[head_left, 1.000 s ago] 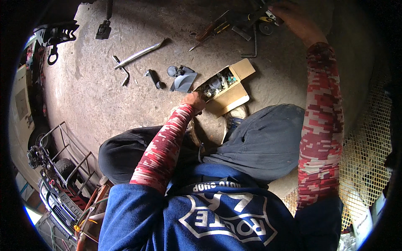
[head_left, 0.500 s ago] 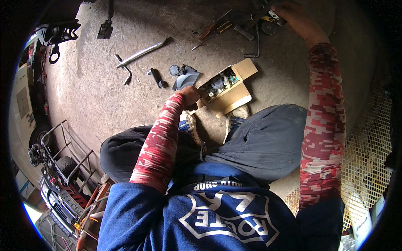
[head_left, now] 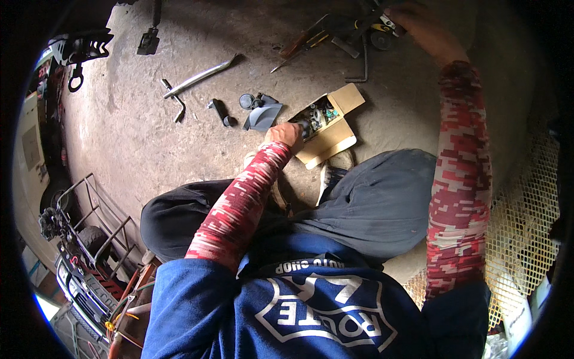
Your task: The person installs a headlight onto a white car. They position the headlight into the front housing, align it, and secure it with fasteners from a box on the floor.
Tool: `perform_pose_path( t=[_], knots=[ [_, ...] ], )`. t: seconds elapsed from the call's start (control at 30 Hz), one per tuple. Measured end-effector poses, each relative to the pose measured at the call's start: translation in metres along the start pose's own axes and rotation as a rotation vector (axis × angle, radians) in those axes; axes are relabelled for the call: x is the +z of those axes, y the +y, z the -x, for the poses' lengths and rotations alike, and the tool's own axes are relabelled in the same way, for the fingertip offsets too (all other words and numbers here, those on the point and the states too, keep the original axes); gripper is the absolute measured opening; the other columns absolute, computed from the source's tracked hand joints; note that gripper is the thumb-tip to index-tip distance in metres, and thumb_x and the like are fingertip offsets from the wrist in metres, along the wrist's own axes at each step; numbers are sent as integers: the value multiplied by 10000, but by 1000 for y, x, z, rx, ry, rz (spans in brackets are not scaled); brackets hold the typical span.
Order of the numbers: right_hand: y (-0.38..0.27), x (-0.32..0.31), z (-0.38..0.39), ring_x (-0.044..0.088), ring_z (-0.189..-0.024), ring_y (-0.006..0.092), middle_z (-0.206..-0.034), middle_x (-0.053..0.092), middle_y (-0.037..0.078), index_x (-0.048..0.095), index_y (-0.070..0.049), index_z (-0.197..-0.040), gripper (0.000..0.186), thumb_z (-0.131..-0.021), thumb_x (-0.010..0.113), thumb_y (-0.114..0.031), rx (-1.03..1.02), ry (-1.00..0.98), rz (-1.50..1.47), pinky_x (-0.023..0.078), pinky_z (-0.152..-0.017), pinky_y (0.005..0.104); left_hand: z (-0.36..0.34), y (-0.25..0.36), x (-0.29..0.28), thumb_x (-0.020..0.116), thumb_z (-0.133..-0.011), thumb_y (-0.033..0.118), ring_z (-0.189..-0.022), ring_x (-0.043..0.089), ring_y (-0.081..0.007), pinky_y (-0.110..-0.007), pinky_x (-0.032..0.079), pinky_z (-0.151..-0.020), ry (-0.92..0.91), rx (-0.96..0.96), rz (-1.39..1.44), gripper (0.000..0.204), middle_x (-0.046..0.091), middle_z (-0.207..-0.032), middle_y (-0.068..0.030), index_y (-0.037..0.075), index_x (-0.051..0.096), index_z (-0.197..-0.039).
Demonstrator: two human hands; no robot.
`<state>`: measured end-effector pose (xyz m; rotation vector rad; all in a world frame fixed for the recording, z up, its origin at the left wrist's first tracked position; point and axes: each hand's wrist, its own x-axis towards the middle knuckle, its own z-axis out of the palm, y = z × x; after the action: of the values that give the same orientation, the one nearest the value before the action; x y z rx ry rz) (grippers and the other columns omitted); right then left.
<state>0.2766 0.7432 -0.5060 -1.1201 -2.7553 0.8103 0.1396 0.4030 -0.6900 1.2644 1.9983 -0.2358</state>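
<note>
My left hand (head_left: 284,136) is at the near left end of an open cardboard box (head_left: 330,143), its fingertips reaching over the edge and hidden from sight. Small hardware pieces (head_left: 323,112) in dark, silver and green fill the box, and a dark part lies right by the fingers. Far to the right, my right hand (head_left: 415,25) is closed among a cluster of tools, against a small whitish piece (head_left: 388,23); shadow hides what it grips. Beside that hand are a yellow-and-black handled tool (head_left: 381,27) and a dark round piece (head_left: 381,40).
Left of the box lie dark plastic pieces (head_left: 263,115) and a small black part (head_left: 222,112). Farther off are a T-shaped bar wrench (head_left: 200,78), a yellow-handled screwdriver (head_left: 314,40) and an L-shaped bar (head_left: 364,63). Metal mesh (head_left: 520,227) stands at right, a rack frame (head_left: 101,215) at left.
My left hand has moved right and slightly inward, from the box's left flap to its near end, and the dark part inside has shifted toward it. The right hand stays among the tools.
</note>
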Motion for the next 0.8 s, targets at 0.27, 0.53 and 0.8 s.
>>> perform_pose_path(
  t=[0.27, 0.53, 0.8],
  knots=[
    [-22, -7, 3, 648, -986, 329, -1066, 687, 183, 695, 2, -1097, 405, -967, 598, -369, 21, -13, -222, 493, -885, 409, -12, 19, -4, 486, -890, 148, -834, 719, -380, -479, 572, -693, 105, 156, 27, 453, 718, -939, -219, 234, 607, -1319],
    [-23, -8, 7, 662, -934, 262, -1034, 710, 144, 706, 0, -1095, 384, -952, 640, -349, 130, 91, -165, 503, -844, 381, -4, 13, 1, 488, -932, 214, -911, 718, -365, -477, 574, -749, -2, 130, -68, 560, 714, -1040, -207, 339, 471, -1477],
    [-21, -6, -2, 657, -911, 246, -1013, 709, 144, 709, -9, -1091, 378, -949, 638, -352, 184, -30, -239, 503, -839, 373, 2, -6, 17, 572, -846, 226, -787, 723, -392, -474, 585, -689, 110, 70, 20, 239, 717, -836, -214, 67, 751, -844]
  ],
)
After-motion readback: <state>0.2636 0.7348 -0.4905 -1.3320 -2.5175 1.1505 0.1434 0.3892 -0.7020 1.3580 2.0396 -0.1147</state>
